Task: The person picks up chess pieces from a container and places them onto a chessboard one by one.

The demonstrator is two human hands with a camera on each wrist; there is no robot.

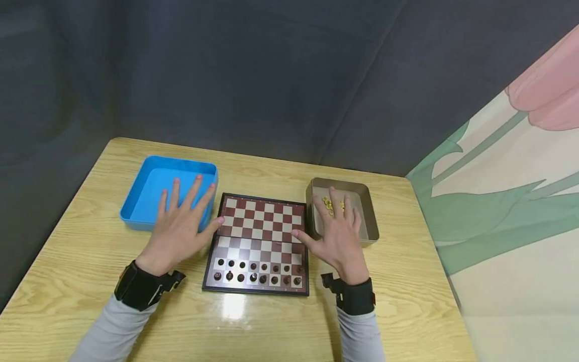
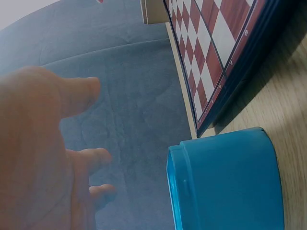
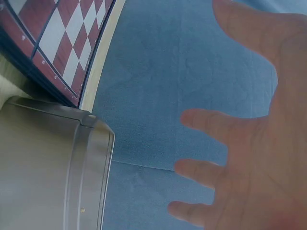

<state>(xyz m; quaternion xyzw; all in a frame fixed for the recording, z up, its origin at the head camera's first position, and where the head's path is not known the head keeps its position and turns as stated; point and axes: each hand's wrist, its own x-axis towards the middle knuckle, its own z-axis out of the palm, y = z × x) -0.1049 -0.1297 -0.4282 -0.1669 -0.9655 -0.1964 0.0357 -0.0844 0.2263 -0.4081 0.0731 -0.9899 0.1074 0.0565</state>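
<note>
A red-and-white chessboard [image 1: 260,221] lies flat on the table between my hands. Two rows of dark chess pieces [image 1: 253,276] stand on its near side. My left hand [image 1: 177,236], fingers spread, hovers over the near right part of a blue bin [image 1: 135,201] and holds nothing. With its fingers spread too, my right hand [image 1: 339,241] is above a grey-brown bin [image 1: 368,211]. Several gold-coloured pieces [image 1: 326,203] lie in that bin, partly hidden by the fingers. Both wrist views show the hands apart from the bins [image 2: 230,182].
The wooden table [image 1: 407,281] runs up to a dark cloth [image 1: 253,90] behind it. At the right hangs a curtain with a flower pattern [image 1: 497,216]. A black camera strap [image 1: 140,289] circles each wrist.
</note>
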